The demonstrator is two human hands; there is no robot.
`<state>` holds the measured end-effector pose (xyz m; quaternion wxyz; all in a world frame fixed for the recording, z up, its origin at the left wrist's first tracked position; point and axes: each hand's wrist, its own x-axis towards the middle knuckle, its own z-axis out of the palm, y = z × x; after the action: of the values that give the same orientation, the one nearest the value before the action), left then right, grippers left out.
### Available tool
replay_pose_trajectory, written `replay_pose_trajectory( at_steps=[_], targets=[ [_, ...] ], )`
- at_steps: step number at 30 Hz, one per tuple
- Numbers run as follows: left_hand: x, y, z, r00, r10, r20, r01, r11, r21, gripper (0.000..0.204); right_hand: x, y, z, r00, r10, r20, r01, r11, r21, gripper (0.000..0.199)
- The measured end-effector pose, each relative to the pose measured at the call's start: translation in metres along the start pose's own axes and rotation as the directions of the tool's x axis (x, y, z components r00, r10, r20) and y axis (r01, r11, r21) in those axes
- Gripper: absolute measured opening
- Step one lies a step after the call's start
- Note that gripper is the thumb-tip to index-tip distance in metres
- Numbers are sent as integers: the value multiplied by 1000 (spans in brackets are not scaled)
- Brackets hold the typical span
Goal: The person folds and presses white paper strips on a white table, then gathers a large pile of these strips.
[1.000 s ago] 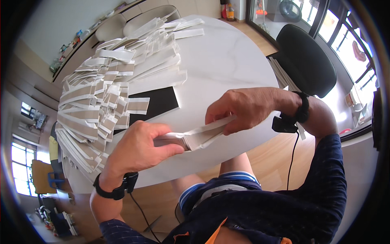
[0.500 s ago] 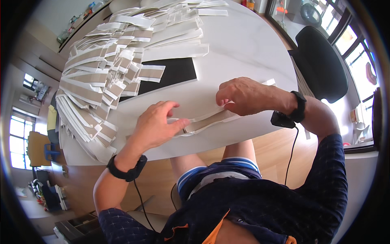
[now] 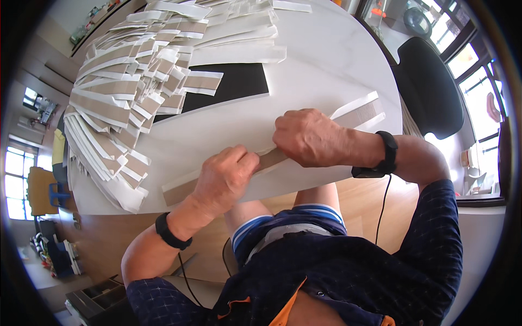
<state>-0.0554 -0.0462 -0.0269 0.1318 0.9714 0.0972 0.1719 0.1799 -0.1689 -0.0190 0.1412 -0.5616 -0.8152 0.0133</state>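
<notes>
A long flat cardboard strip (image 3: 356,111), white with brown inner face, lies along the near edge of the white round table (image 3: 326,65). My left hand (image 3: 225,179) presses down on its left part with fingers curled. My right hand (image 3: 310,136) grips and presses the strip near its middle. Both wrists wear black bands.
A large fan of stacked folded cardboard strips (image 3: 117,103) covers the table's left and far side. A black flat sheet (image 3: 234,81) lies under them near the middle. A black office chair (image 3: 429,87) stands at the right. Windows at the far right; wooden floor below.
The strip, held up off the table a second ago, now lies flat along the near edge, with both hands pressing on it.
</notes>
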Motion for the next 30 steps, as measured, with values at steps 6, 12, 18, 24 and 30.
replay_pose_trajectory(
  at_steps=[6, 12, 18, 24, 30],
  targets=[
    [-5, -5, 5, 988, 127, -92, -137, 983, -119, 9, 4, 7, 9, 954, 300, 9, -291, 916, 274, 9],
    [-21, 2, 1, 988, 124, -91, -128, 991, -33, 23, 11, -5, 5, 978, 205, -33, -184, 931, 316, 7],
    [-28, 7, -2, 996, 78, -40, -80, 995, -65, 38, 34, -13, 13, 999, 17, 39, -24, 983, 184, 10],
    [-30, 5, -4, 998, 63, -8, -63, 994, -90, 41, 27, -16, 7, 997, 2, -80, 17, 971, 237, 7],
    [-31, 6, -4, 998, 62, -5, -62, 993, -104, 39, 27, -18, 0, 990, -41, 133, 36, 999, 35, 6]
  ],
)
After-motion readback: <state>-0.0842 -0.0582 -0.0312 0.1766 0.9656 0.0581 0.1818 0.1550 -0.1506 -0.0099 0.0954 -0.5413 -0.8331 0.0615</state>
